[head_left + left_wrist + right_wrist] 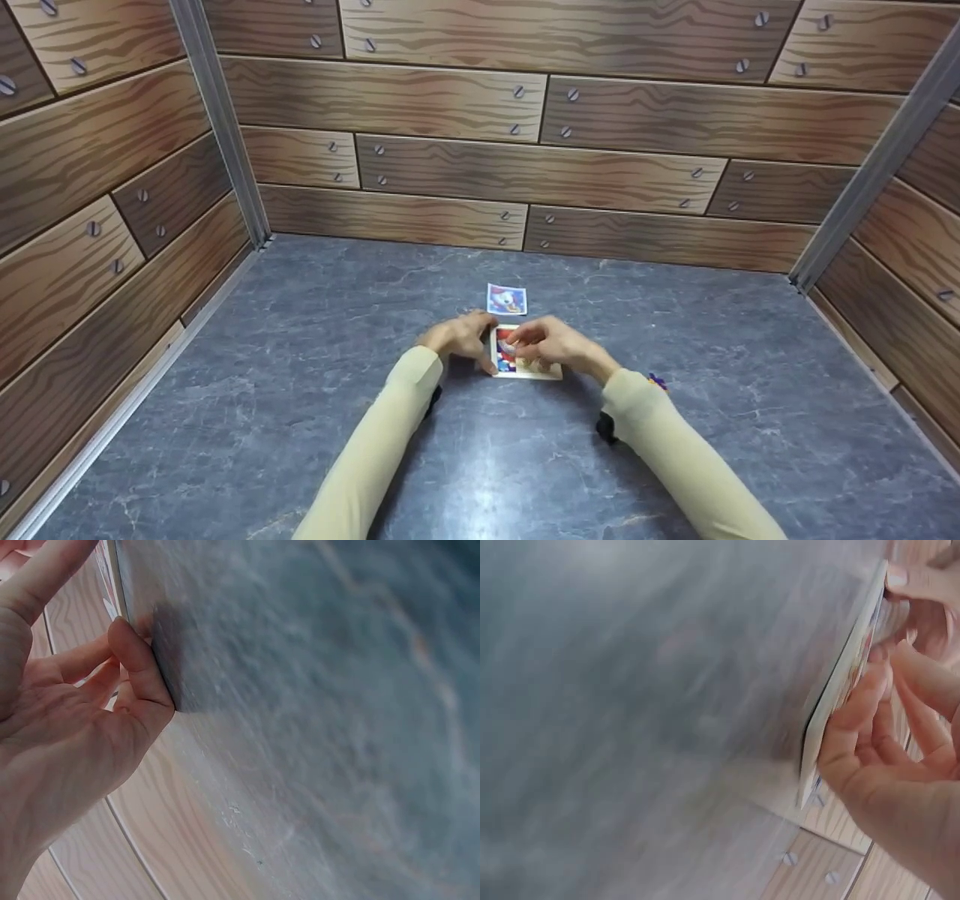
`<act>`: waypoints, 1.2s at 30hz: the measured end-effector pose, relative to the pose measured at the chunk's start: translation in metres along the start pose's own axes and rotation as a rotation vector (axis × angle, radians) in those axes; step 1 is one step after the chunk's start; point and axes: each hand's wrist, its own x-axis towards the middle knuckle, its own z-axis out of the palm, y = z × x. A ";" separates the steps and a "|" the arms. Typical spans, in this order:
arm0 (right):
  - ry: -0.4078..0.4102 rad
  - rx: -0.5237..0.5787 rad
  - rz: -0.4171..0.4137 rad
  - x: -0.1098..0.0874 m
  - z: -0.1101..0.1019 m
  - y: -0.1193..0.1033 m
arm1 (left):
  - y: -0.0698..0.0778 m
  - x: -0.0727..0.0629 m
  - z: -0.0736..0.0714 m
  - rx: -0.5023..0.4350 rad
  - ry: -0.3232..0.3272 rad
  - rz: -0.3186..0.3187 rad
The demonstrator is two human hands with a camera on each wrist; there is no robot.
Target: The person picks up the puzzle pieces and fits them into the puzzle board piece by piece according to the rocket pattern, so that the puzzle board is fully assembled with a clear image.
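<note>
A shallow wooden puzzle board [540, 376] with a pale raised frame lies on the dark table. A red and blue picture fills its left part; bare wood shows on the right. My left hand [461, 335] holds the board's left side, thumb at the near corner, fingers at the far one. Over the picture, my right hand [559, 343] brings thumb and fingertips together, pinching a small pale puzzle piece [892, 619] mostly covered by the fingers. In the left wrist view, curled fingers [139, 664] rest against the table beside the frame's edge.
A small square picture card [507, 299] with a white figure on blue lies just beyond the board. A blue and orange object [658, 382] shows beside the right sleeve. Wood-print walls [450, 157] enclose the marbled grey table [300, 315] at the back and both sides.
</note>
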 end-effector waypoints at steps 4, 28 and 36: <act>-0.020 0.033 -0.035 -0.006 -0.010 0.004 | 0.000 0.000 0.000 0.005 0.001 -0.008; -0.190 -0.172 -0.027 -0.051 -0.061 0.027 | 0.000 0.001 0.003 0.000 0.007 -0.023; -0.171 -0.217 -0.055 -0.068 -0.078 0.041 | 0.001 0.002 0.002 -0.011 -0.002 -0.050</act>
